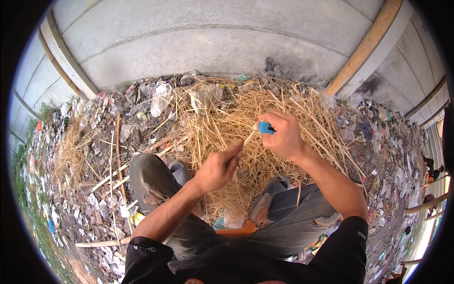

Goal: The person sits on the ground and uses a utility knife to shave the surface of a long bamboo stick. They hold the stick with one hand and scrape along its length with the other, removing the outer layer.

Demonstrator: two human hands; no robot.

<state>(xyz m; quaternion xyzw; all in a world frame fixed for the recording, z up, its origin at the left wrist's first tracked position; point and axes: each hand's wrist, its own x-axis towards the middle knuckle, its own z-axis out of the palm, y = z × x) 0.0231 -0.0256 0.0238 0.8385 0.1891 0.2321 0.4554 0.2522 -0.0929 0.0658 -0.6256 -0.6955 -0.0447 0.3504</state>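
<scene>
My left hand (218, 169) is closed round a pale bamboo strip (249, 138), thumb along its upper side. The strip slants up to the right, its far end meeting my right hand. Closed in my right hand (283, 135) is a small blue tool (266, 128) with a dark slot or part, pressed against the end of the strip. Fingers hide most of this tool, and no blade can be made out. Both hands are above a heap of straw-like shavings (213, 123) between and beyond my knees.
Several longer strips (118, 161) lie at the left beside my knee. Plastic scraps and litter (378, 156) cover the ground around the heap. A grey panel wall (213, 52) with wooden posts (364, 47) stands beyond it. Something orange (236, 230) shows beneath me, between my legs.
</scene>
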